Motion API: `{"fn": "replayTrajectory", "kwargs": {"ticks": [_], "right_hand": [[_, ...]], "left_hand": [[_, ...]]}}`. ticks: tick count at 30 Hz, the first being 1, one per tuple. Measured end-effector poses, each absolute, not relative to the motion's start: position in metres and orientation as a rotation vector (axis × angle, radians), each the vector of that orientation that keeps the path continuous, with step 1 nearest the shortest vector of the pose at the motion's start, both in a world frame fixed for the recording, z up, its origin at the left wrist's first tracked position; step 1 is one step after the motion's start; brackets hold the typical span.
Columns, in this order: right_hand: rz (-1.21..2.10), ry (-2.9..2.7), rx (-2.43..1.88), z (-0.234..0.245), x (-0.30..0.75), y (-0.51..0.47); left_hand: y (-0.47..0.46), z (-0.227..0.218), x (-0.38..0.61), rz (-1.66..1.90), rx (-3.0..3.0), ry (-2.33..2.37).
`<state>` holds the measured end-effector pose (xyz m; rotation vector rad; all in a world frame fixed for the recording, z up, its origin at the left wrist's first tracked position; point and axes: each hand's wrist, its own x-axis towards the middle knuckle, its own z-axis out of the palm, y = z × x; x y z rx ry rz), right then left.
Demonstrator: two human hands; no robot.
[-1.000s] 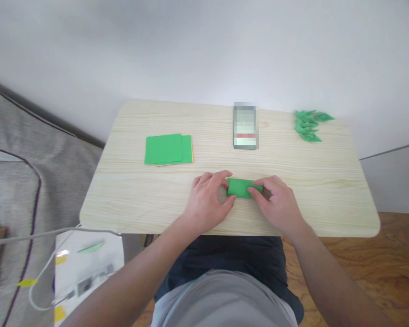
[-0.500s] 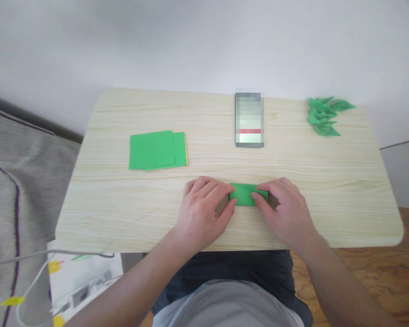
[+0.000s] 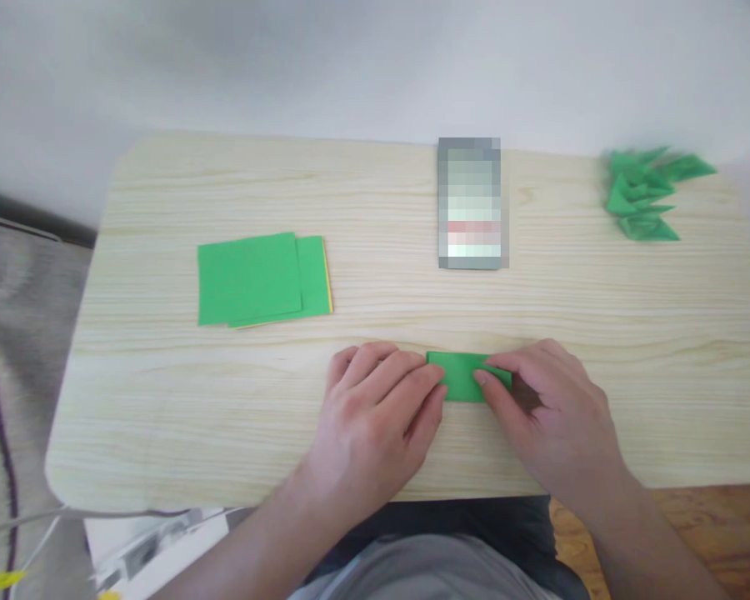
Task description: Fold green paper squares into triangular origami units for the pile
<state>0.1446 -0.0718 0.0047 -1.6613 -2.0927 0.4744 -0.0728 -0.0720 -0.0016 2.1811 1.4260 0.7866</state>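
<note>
A small folded strip of green paper (image 3: 466,377) lies flat on the light wooden table (image 3: 162,417) near its front edge. My left hand (image 3: 375,417) presses on the strip's left end with curled fingers. My right hand (image 3: 553,421) pinches the strip's right end between thumb and forefinger. Both hands rest on the tabletop and cover the paper's two ends.
A stack of green paper squares (image 3: 259,279) lies at mid left. A phone (image 3: 471,204) sits at the back centre. A pile of folded green paper pieces (image 3: 647,193) is at the back right corner. A grey sofa (image 3: 12,350) stands to the left.
The view has drawn closer to the table and tilted down. My hands stay on the green strip, with the fingers closing in a little over its ends.
</note>
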Motion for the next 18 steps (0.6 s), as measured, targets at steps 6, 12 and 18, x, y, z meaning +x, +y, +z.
{"fn": "replayTrajectory", "kwargs": {"ticks": [6,12,18], "right_hand": [[0.485,-2.085,-1.670,0.0060,0.1436,-0.0716],[0.515,-2.083,-1.688,0.0074,0.1425,-0.0705],[0.527,-2.071,-1.717,0.0079,0.1411,-0.0697]], "left_hand": [[-0.0717,-0.0008,-0.0724,0.779,2.168,1.419],[-0.0709,-0.0006,-0.0720,0.768,2.166,1.424],[-0.0707,0.0004,-0.0720,0.748,2.149,1.427]]}}
